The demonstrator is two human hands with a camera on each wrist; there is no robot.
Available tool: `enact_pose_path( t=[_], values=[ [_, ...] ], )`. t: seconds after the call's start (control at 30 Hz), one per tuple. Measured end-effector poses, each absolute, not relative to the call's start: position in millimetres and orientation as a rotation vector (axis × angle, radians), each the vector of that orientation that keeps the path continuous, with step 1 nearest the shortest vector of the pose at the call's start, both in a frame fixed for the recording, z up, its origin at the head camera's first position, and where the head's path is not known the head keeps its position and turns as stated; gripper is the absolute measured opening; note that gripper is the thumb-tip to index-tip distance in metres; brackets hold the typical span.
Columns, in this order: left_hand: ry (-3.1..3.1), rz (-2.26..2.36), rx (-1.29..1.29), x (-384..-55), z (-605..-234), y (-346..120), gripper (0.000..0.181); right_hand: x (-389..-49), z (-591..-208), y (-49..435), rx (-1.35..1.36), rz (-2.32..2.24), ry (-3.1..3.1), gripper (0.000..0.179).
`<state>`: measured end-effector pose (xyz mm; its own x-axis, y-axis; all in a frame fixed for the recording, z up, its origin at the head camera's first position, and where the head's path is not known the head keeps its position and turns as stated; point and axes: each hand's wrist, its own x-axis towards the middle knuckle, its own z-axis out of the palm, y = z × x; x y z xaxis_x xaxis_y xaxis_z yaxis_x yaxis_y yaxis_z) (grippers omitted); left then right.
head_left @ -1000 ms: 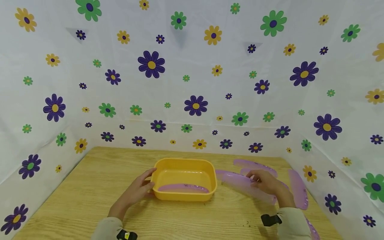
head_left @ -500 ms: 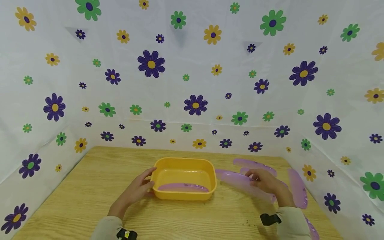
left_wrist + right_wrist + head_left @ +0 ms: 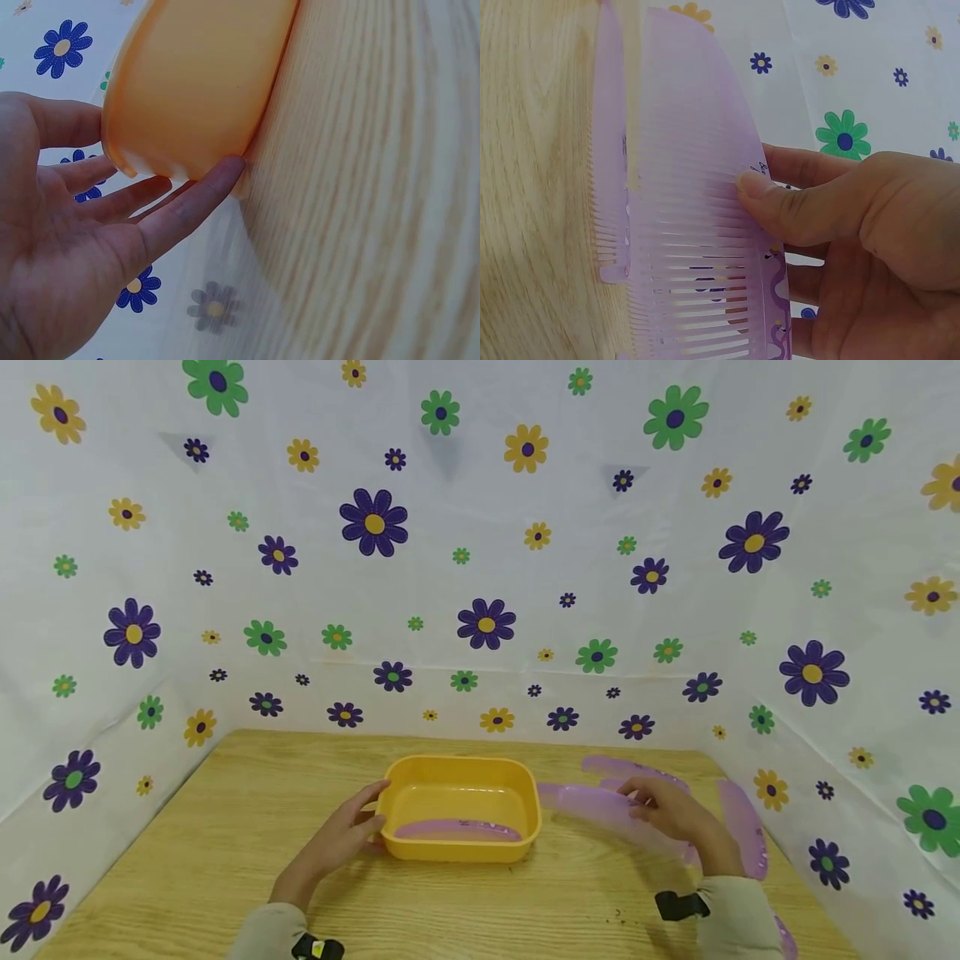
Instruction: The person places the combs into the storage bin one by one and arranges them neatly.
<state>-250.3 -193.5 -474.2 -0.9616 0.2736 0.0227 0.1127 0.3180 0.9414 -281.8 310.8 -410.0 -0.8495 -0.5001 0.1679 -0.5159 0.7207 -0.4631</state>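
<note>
In the head view, my right hand (image 3: 671,814) pinches a translucent lilac comb (image 3: 705,97) by its printed spine. In the right wrist view the thumb lies on the near face, with the fingers behind, and the teeth point toward the table. My left hand (image 3: 341,835) touches the left end of a yellow plastic basin (image 3: 187,90) with nearly straight fingers, some at the rim and one low near the table. Inside the basin another purple comb (image 3: 453,831) lies along the front wall.
More purple combs lie on the wooden table (image 3: 300,777) at the right: one comb (image 3: 609,150) beside the held one, another comb (image 3: 637,770) farther back, and a comb (image 3: 742,827) near the right edge. Flower-printed white cloth (image 3: 465,585) walls the table on three sides.
The right hand and the comb it pinches have shifted slightly to the right. The left hand and the basin stay in place.
</note>
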Motion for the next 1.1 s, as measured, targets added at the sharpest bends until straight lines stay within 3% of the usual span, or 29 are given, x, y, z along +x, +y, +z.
enact_pose_path(
  t=[0.53,1.1],
  values=[
    [2.431,1.723,0.36,-252.9,-472.8,-192.1,0.059,-288.4,-399.9,298.7,0.738,0.774,-2.937,0.021],
    [2.448,1.711,0.338,-250.0,-476.3,-194.0,0.059,-299.3,-374.9,271.3,0.899,0.765,-2.893,0.025]
  ],
)
